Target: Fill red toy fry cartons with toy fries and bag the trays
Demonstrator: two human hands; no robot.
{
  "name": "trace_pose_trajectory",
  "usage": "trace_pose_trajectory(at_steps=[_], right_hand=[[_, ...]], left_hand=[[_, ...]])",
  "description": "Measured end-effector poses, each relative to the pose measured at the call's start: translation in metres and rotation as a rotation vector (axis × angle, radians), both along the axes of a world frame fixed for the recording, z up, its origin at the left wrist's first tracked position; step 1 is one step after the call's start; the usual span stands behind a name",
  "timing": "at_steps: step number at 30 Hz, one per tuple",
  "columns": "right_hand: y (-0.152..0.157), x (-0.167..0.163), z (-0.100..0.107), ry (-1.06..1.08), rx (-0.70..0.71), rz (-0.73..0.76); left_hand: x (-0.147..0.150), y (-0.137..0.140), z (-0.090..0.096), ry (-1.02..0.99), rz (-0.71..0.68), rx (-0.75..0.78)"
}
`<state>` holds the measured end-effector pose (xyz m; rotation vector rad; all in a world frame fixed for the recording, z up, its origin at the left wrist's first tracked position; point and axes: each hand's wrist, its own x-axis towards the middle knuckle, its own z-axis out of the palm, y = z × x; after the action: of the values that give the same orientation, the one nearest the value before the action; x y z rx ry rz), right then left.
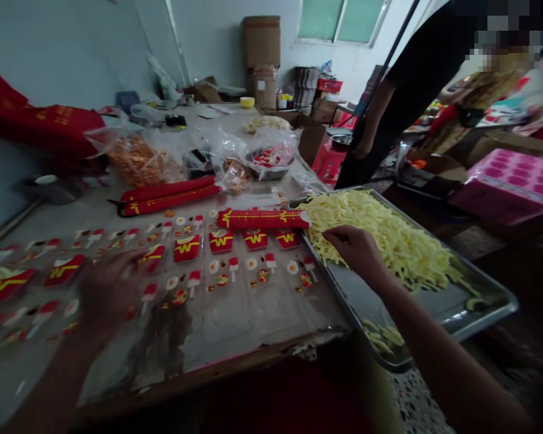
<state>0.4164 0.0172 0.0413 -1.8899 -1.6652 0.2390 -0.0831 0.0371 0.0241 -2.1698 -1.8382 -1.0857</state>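
My right hand (355, 248) is at the left edge of a heap of pale yellow French-fry-shaped pieces (389, 232) in a metal tray (484, 310). Its fingers are pressed together; what they may hold is too small to make out. My left hand (106, 295) is smeared by motion over rows of clear plastic packs, close to a red fries box with a yellow W (151, 259). More such boxes (187, 247) lie in the row, some with pale pieces at the top. Around them lie miniature egg, popsicle (193, 280) and pizza (222, 279) shapes.
Two long stacks of red boxes lie behind the row, one (172, 194) at left, another (262, 219) touching the tray. Behind are a bag of orange pieces (138, 160) and a bowl (271, 172). A person in dark clothes (416, 78) stands beyond the tray, near a pink crate (507, 184).
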Motion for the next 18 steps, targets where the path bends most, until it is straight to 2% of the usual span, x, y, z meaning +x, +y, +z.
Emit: trace_pose_trajectory(at_steps=[2,4,6,8,10,12,15,18], right_hand=[[0.030,-0.003,-0.002,-0.092,-0.019,-0.062],[0.061,-0.011,-0.001,-0.206,-0.072,-0.083],[0.086,-0.019,0.001,-0.315,-0.162,-0.074],[0.104,-0.026,0.001,-0.378,-0.252,-0.062],[0.114,-0.030,-0.002,-0.382,-0.315,-0.059],[0.118,-0.031,-0.006,-0.351,-0.349,-0.054],[0.116,-0.029,-0.011,-0.278,-0.343,-0.037],[0.099,-0.021,-0.006,-0.261,-0.222,-0.067]], left_hand=[[0.082,0.034,-0.002,0.143,-0.283,0.038],[0.170,0.072,-0.003,0.231,-0.470,0.038],[0.247,0.110,-0.005,0.317,-0.582,-0.017],[0.301,0.143,-0.010,0.338,-0.628,-0.170],[0.332,0.168,-0.019,0.349,-0.679,-0.308],[0.345,0.185,-0.027,0.357,-0.752,-0.374],[0.346,0.198,-0.035,0.316,-0.807,-0.344],[0.340,0.200,-0.035,0.254,-0.815,-0.300]])
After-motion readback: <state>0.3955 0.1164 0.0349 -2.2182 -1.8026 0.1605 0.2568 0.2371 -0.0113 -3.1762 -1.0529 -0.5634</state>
